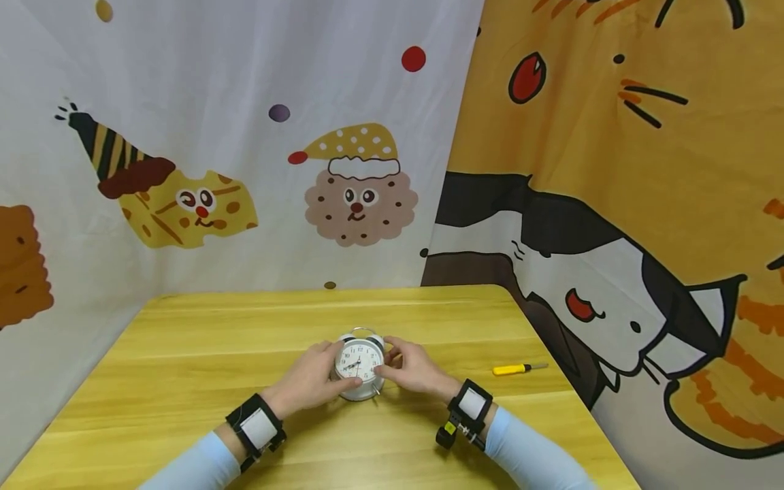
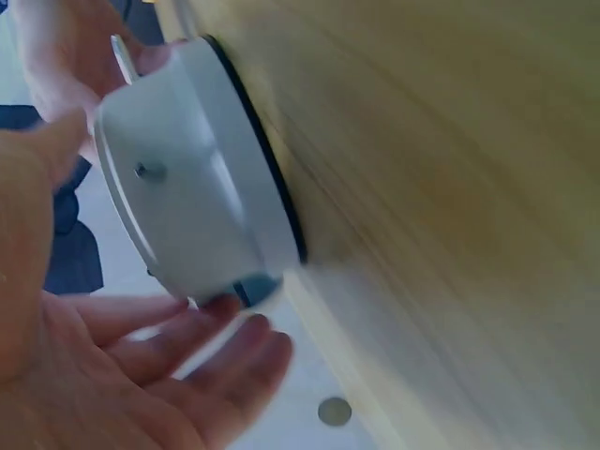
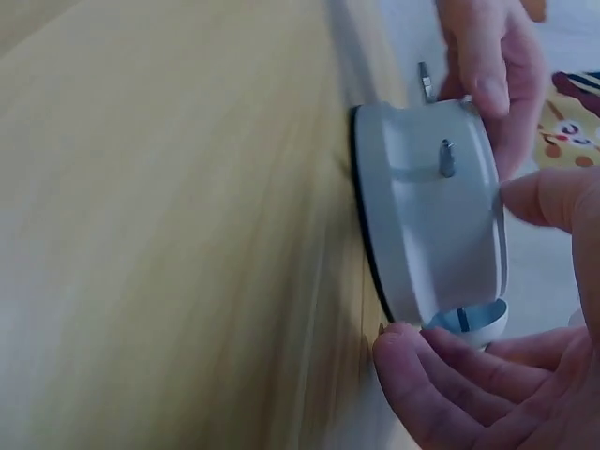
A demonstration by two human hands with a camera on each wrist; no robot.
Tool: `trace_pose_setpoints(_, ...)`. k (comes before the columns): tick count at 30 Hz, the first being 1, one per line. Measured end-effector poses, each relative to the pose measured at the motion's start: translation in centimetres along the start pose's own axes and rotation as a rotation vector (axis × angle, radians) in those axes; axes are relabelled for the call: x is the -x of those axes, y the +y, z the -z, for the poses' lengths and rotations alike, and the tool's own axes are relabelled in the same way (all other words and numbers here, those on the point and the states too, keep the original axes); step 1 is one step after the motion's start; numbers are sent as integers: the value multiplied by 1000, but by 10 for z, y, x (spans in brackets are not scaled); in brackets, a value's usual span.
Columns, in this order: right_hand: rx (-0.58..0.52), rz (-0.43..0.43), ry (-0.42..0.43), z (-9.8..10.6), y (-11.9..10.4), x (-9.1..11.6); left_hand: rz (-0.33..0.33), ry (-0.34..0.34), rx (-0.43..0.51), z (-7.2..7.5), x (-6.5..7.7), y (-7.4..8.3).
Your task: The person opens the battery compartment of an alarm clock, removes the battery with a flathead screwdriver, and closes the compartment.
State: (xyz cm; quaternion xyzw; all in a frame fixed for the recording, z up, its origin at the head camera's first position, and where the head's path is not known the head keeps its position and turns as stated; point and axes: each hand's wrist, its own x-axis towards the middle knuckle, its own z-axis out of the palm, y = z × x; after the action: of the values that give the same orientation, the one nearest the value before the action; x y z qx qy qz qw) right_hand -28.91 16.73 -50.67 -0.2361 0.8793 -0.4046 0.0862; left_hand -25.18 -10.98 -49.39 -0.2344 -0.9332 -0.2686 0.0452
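A white twin-bell alarm clock (image 1: 359, 367) lies face up on the wooden table, its dial towards me and its bells at the far side. From the left, my left hand (image 1: 310, 382) holds it, thumb across the lower rim and fingers by the left bell. On the other side my right hand (image 1: 418, 369) grips the clock, its thumb at the dial's right edge and its fingertips around the right bell. Both wrist views show the clock's side (image 2: 183, 178) with a small metal foot and a dark back rim close to the tabletop. Part of each bell is hidden.
To the right on the table (image 1: 202, 354) lies a screwdriver (image 1: 510, 370) with a yellow handle, near the right edge. Cloth curtains (image 1: 214, 82) with cartoon prints hang behind and to the right of the table.
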Motion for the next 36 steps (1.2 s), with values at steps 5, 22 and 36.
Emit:
trace_pose_setpoints(5,189,165,-31,12,-2,5,-134,-17,-131,9,6,-10)
trace_pose_setpoints(22,715,466,-40,13,-4,14,-432,20,-540,21,8,-23)
trace_pose_setpoints(36,753,468,-48,3,-4,13,-536,11,-592,15,4,-18)
